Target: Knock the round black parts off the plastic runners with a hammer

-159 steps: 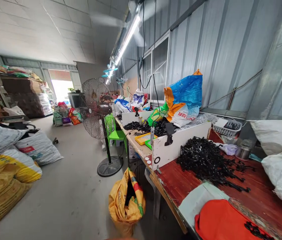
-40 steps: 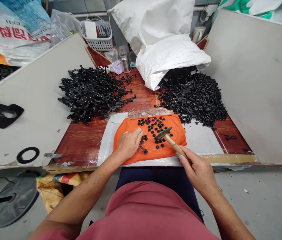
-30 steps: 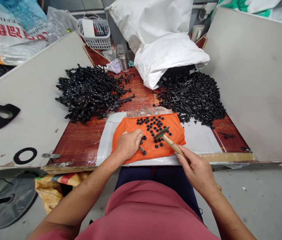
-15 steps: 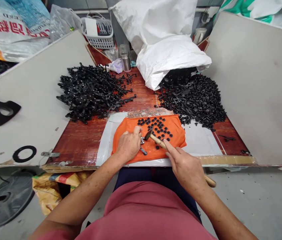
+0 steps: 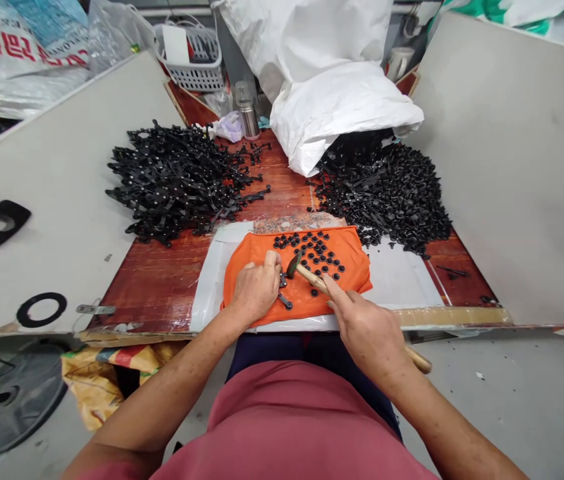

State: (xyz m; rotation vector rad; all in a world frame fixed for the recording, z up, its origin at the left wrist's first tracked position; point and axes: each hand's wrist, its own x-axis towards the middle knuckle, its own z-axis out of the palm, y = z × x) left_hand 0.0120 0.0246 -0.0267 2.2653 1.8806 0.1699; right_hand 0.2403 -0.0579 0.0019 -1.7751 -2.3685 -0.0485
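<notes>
My right hand (image 5: 367,327) is wrapped round the wooden handle of a small hammer (image 5: 315,279). Its dark head sits just right of my left fingertips; whether it touches anything I cannot tell. My left hand (image 5: 257,285) is closed in a pinch over the orange cloth (image 5: 242,257). What its fingers grip is mostly hidden; part of a small dark linked piece (image 5: 285,301) shows below them on the cloth. Several round black caps (image 5: 317,248) lie spread over the cloth beyond the hammer, with flat rims and raised centres.
A heap of black jointed parts (image 5: 172,180) covers the left of the red table (image 5: 162,287). Small black pieces (image 5: 397,193) spill from a white sack (image 5: 342,110) at the right. Grey boards (image 5: 507,180) flank both sides. A steel flask (image 5: 249,119) and a basket (image 5: 195,75) stand behind.
The hammer head has shifted slightly left, closer to the left fingers. Both hands keep their grip and nearly the same place. The whole view has moved a little.
</notes>
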